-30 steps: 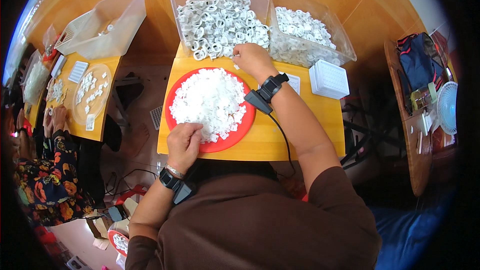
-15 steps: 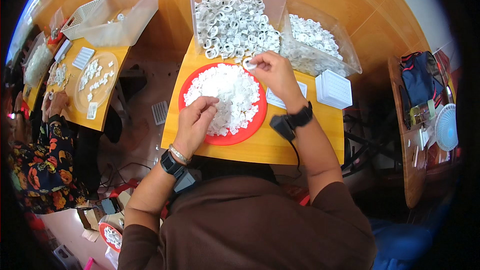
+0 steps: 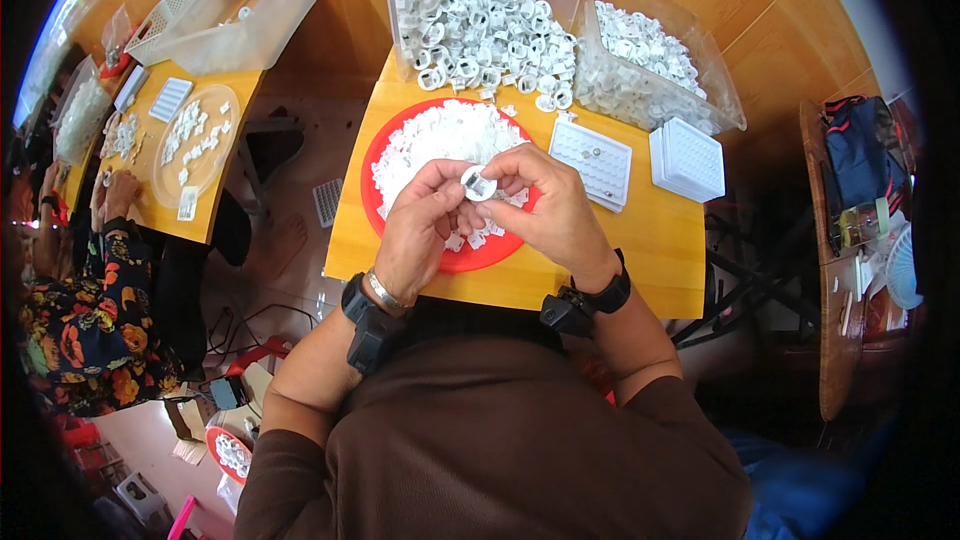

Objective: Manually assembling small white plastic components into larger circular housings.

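A round white plastic part [image 3: 478, 183] with a dark slot is pinched between my two hands, over the near half of a red round tray [image 3: 470, 260]. My left hand [image 3: 420, 220] grips its left edge with fingers curled. From the right, the thumb and fingers of my right hand [image 3: 555, 205] close on the same part. Whether a smaller piece is also between the left fingers, I cannot tell. Small white plastic pieces [image 3: 430, 145] heap up in the tray, partly hidden by my hands.
Behind the tray, a tipped clear bin spills round white parts [image 3: 480, 20]. A second clear bin [image 3: 655, 100] stands beside it. White gridded trays [image 3: 592, 162] lie at right, near a stack of white trays [image 3: 688, 160]. At left, another person's hands [image 3: 118, 195] work at a neighbouring table.
My right hand has brought the round part from the tray's far edge back toward me. My left hand has moved right to meet it, and both now grip it.
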A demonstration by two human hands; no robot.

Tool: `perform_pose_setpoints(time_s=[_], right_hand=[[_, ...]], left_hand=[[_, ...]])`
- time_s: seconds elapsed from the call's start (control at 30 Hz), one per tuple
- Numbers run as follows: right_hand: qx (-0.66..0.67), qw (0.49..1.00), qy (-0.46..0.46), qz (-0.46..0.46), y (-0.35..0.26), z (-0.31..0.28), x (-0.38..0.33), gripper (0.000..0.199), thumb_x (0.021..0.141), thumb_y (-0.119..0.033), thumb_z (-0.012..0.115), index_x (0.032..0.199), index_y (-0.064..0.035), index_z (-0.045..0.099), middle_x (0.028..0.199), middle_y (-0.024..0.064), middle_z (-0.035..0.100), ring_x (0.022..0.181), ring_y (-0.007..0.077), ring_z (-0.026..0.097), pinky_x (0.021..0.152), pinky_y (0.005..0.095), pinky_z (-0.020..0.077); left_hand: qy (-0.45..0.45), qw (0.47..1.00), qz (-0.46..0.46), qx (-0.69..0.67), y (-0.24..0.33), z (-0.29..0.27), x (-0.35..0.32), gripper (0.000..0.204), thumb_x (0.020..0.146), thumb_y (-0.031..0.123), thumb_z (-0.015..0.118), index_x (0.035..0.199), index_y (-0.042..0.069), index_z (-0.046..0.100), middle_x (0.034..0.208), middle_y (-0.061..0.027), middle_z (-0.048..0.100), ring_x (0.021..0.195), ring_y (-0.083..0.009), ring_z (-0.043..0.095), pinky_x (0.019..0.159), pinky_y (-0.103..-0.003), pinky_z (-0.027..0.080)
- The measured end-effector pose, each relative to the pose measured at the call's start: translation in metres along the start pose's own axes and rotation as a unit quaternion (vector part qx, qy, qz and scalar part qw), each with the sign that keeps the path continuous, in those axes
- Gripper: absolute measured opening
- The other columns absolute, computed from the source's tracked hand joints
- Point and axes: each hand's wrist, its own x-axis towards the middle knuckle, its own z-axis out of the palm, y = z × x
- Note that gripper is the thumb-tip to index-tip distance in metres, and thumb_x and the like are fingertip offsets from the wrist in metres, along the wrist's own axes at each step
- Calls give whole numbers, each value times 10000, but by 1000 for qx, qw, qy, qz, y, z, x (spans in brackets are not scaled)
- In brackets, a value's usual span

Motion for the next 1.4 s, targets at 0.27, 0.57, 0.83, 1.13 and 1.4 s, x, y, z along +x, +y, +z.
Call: perform_pose_setpoints(time_s=[0.27,0.57,0.83,1.13,1.4], right_hand=[[-12,999,42,17,-5,11,-6,281,738,-62,747,982,-25,613,918,93,644,793,208,649,705,304,525],[17,999,41,-15,0,16,-11,339,697,-64,772,995,-40,612,971,76,640,871,196,638,723,312,519],[10,1000,15,-16,3,24,-19,358,679,-75,767,1003,-51,618,1051,105,610,970,284,601,836,362,489],[-240,957,136,94,47,-58,-22,154,808,-145,675,900,-22,688,911,131,639,892,322,600,767,394,483],[-410,896,90,145,94,-89,-29,127,790,-148,684,880,-65,717,897,120,635,896,313,584,776,409,481]], left_hand=[[27,999,37,20,0,9,-8,182,950,73,474,1118,38,533,883,-54,626,683,-98,575,611,-212,462],[-18,999,30,-26,-2,-4,-18,146,967,138,489,1091,64,509,946,-66,617,759,-126,583,702,-254,484],[-16,1000,-4,-8,-1,-7,-26,185,970,201,494,1104,76,473,955,-94,615,835,-164,608,755,-298,494],[-12,1000,-3,-24,-2,-12,-28,207,966,230,506,1064,49,487,840,-117,624,720,-180,600,697,-274,480],[-40,997,-23,-54,-5,-12,-29,225,962,241,514,1063,41,497,891,-148,621,751,-180,596,721,-271,472]])
